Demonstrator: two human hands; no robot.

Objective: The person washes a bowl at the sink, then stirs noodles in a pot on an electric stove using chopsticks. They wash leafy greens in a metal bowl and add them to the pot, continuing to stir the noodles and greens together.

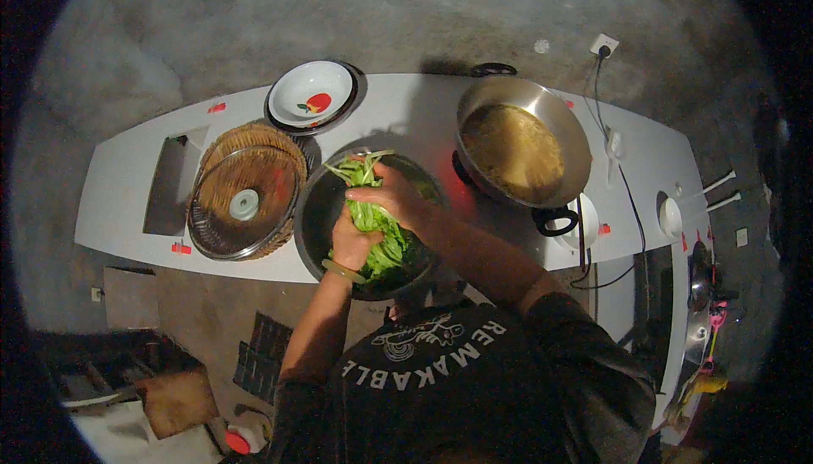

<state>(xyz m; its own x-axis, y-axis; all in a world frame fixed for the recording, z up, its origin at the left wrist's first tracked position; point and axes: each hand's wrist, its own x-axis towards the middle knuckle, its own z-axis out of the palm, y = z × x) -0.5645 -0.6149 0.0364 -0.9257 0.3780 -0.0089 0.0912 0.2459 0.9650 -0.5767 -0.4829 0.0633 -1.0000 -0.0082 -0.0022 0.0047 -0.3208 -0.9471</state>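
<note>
Both of my hands grip one bunch of leafy greens point(387, 245) above a wide dark basin point(317, 210). My left hand point(357, 238) wraps the middle of the bunch, and a pale bangle circles that wrist. Higher up, near the stems, my right hand point(397, 197) closes around the same bunch. The stems point towards the wall, while the leaves hang down over the basin. What lies deeper in the basin is mostly hidden by the greens and shadow.
A steel pot point(575, 140) holding brownish liquid stands to the right, its black handle point(554, 221) facing me. Left are a glass lid point(216, 210) on a wicker basket point(254, 134) and an enamel bowl point(298, 83). A power cord point(629, 191) crosses the white table point(127, 178) near a rectangular cutout point(168, 191).
</note>
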